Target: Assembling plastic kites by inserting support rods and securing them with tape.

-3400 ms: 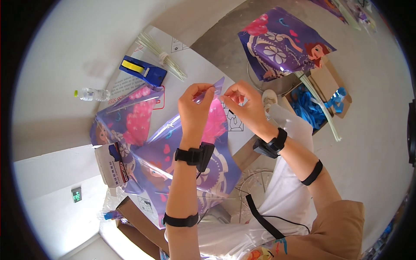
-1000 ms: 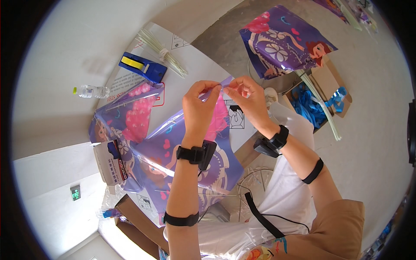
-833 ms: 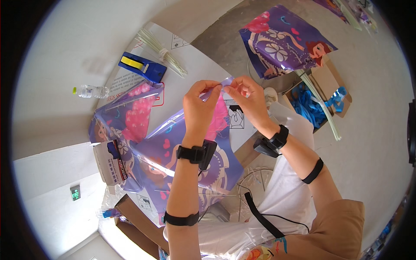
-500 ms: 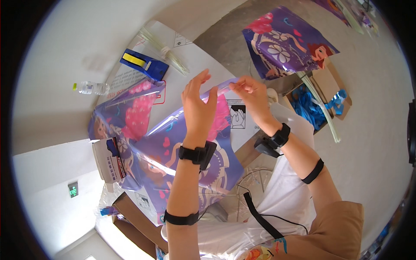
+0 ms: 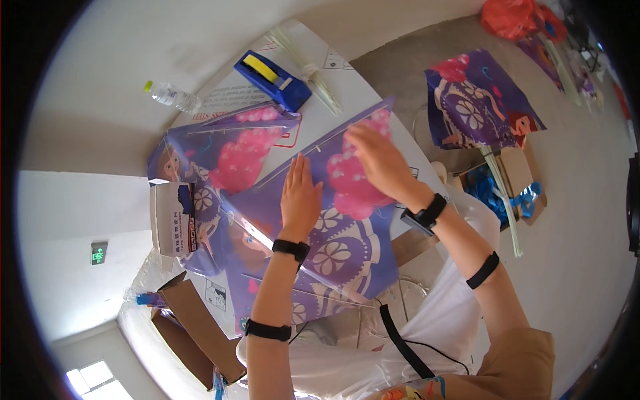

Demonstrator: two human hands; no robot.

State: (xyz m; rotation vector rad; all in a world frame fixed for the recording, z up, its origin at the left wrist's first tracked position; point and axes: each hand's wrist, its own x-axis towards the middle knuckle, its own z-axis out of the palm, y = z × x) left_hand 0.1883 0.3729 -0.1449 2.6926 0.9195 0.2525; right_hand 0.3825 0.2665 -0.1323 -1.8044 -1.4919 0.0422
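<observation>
A purple printed plastic sheet (image 5: 313, 230) with a pink patch and white flower shapes lies spread over the table. My left hand (image 5: 302, 199) rests on it, palm down, fingers stretched out and holding nothing. Beyond its fingertips runs the sheet's far edge, where a thin pale strip shows. My right hand (image 5: 381, 163) is over the pink patch with its fingers curled and pressed together near that edge. Whatever its fingertips may hold is hidden. Next to the far left part of this sheet lies a second purple printed sheet (image 5: 247, 150).
A blue tape dispenser (image 5: 280, 81) and a bundle of pale sticks (image 5: 307, 67) lie farther back. A bottle (image 5: 173, 97) and a small box (image 5: 173, 220) are left. On the right, another printed sheet (image 5: 490, 93) hangs near an open carton (image 5: 527, 167) holding blue strips.
Both hands have come down onto the sheet, my left hand flat and lower than before. The sheet's raised far edge now lies down on the table. The view has shifted.
</observation>
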